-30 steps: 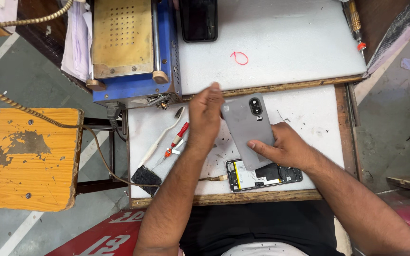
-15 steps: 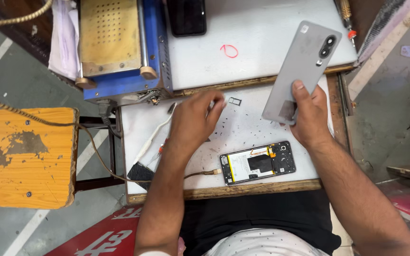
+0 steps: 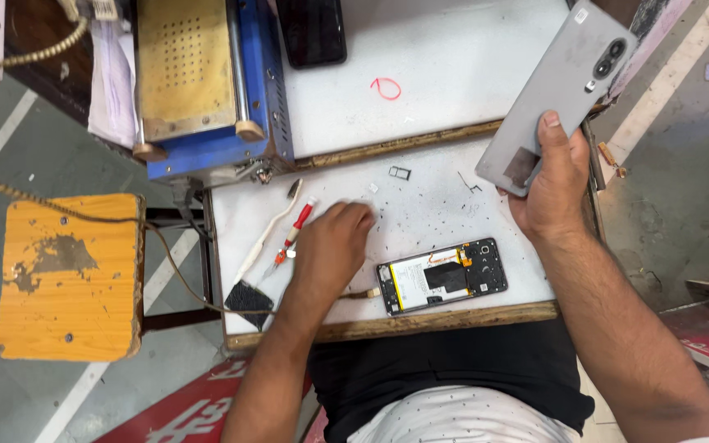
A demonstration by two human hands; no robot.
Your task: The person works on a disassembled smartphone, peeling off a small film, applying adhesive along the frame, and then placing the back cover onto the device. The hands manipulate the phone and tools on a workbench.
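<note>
My right hand [image 3: 553, 184] grips a grey phone back cover [image 3: 564, 82] by its lower end and holds it raised at the upper right, camera cut-outs uppermost. My left hand [image 3: 331, 250] rests palm down on the white work board [image 3: 420, 209], fingers curled beside a red-handled tool [image 3: 295, 230]. An opened phone [image 3: 442, 276] lies face down near the board's front edge, its battery and circuit parts exposed, just right of my left hand. A small metal tray piece [image 3: 400, 172] and a bent pin [image 3: 469, 184] lie farther back on the board.
A white brush with black bristles [image 3: 260, 262] lies at the board's left. A blue and yellow machine [image 3: 198, 82] stands at the back left, a dark phone [image 3: 312, 31] behind it. A worn yellow stool [image 3: 71, 275] stands at the left.
My right hand lifted the grey back cover off the opened phone and carried it up and to the right. My left hand slid left and down across the board toward the red-handled tool.
</note>
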